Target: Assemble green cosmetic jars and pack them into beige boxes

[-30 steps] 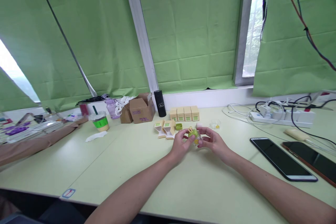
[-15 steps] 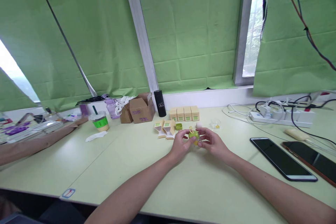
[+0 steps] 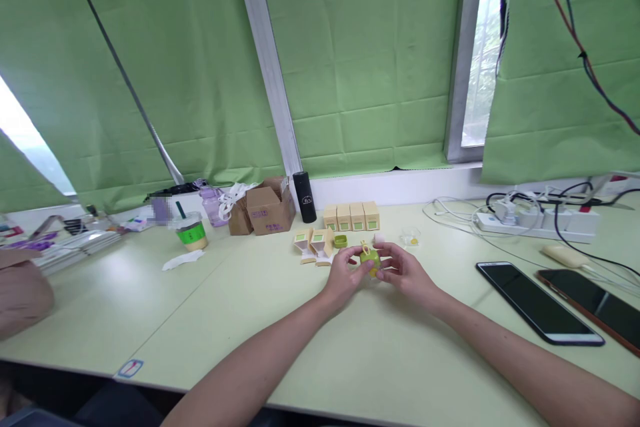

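Observation:
Between my two hands is a small rounded green case (image 3: 369,256) with a pale cord loop on top and something yellow at its lower side. My left hand (image 3: 347,271) pinches it from the left, thumb across its front. My right hand (image 3: 401,269) grips it from the right with thumb and fingers curved round its side. Just beyond lies a small open green tray (image 3: 341,241), and a pale pink piece (image 3: 379,238) shows behind my right fingers. A clear plastic piece (image 3: 411,237) with a yellow spot sits farther right.
Two opened small boxes (image 3: 320,244) stand left of my hands, with a row of several closed boxes (image 3: 351,216) behind. A black bottle (image 3: 305,197), brown carton (image 3: 271,208) and drink cup (image 3: 191,233) are farther left. Phones (image 3: 540,303) and a power strip (image 3: 540,222) lie right.
My hands hold nearly the same pose, the green case turned very slightly. At the far left, another person's outstretched arm has drawn back toward the left edge.

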Available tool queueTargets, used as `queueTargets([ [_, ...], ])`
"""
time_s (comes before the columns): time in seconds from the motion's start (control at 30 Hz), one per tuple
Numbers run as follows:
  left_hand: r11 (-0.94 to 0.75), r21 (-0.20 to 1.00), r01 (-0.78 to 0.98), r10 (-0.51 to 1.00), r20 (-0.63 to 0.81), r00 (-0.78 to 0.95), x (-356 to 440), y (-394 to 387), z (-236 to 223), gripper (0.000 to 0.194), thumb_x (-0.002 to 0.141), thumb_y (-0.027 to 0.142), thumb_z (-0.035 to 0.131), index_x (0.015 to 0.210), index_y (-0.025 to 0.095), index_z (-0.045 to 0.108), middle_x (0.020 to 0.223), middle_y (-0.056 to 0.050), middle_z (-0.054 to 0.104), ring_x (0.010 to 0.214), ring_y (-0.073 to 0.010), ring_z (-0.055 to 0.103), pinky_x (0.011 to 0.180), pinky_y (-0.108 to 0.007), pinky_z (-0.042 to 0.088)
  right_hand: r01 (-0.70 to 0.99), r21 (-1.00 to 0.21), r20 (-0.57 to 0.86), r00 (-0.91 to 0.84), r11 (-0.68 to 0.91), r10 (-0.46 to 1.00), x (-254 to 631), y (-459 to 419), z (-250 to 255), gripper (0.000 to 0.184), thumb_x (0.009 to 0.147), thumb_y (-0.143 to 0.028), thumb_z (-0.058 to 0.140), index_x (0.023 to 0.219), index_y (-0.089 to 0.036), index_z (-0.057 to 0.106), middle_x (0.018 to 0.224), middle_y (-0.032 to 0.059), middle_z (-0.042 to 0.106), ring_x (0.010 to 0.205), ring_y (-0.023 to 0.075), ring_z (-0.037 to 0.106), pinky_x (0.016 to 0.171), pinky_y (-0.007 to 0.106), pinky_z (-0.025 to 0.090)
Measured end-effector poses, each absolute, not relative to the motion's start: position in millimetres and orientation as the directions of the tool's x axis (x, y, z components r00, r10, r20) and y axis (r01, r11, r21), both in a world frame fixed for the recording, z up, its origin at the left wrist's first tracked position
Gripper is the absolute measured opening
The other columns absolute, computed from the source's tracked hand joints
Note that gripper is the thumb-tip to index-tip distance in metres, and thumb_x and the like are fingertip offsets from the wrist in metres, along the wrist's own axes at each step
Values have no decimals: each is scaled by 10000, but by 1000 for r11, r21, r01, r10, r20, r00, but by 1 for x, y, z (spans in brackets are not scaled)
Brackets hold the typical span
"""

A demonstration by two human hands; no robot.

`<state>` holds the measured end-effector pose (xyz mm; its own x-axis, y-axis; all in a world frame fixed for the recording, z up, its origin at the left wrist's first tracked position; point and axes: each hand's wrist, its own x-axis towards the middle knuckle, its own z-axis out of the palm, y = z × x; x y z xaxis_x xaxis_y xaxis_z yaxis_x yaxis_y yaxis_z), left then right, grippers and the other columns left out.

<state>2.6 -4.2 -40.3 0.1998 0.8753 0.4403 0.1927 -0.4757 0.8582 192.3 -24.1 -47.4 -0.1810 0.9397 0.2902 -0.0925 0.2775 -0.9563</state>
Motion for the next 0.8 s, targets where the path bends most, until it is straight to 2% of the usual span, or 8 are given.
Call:
queueTargets([
  [0.1,-468,868,166,878,435,201,3,-8,-36,456,874,543,728,1159,187,729,1198,-132,730,1136,-289,666,945,-398,500,-134,-960,269,-185,247,945,193,-25,-43,592,683,-365,892,1217,-281,648,1168,72,680,964,245,697,903,484,587],
  [0.23,-474,868,149,875,445,192,3,-13,-29,391,951,509,630,1164,187,690,1108,-109,728,1058,-260,677,925,-380,487,-284,-944,234,-211,170,949,193,-29,-36,585,700,-397,899,1209,-289,633,1086,47,687,960,244,701,950,521,578],
  [0.4,-494,856,155,865,466,185,3,-15,-26,309,951,418,637,1181,211,648,1162,-100,699,1090,-249,656,934,-375,482,-438,-896,186,-209,78,960,192,-34,-30,541,701,-396,900,1161,-294,633,1064,53,714,1007,280,711,947,541,565],
  [0.53,-539,822,183,838,504,208,2,-16,-28,302,956,347,628,1238,241,603,1169,-84,690,1099,-241,653,958,-388,473,-496,-867,187,-226,53,956,193,-32,-30,517,702,-373,895,1141,-301,633,1049,51,749,1011,292,729,948,544,553],
  [0.67,-585,779,225,809,540,231,1,-19,-30,342,961,317,627,1295,270,572,1158,-72,682,1116,-244,646,984,-403,461,-510,-859,185,-240,38,953,194,-30,-31,495,733,-404,872,1151,-310,623,1024,53,778,989,302,749,960,551,540],
  [0.8,-619,736,274,785,566,252,1,-22,-29,481,932,283,671,1394,295,538,1152,-74,663,1119,-250,625,1014,-429,450,-511,-859,184,-245,35,952,194,-31,-29,511,729,-415,874,1156,-306,617,1024,57,791,958,293,755,968,537,533],
])
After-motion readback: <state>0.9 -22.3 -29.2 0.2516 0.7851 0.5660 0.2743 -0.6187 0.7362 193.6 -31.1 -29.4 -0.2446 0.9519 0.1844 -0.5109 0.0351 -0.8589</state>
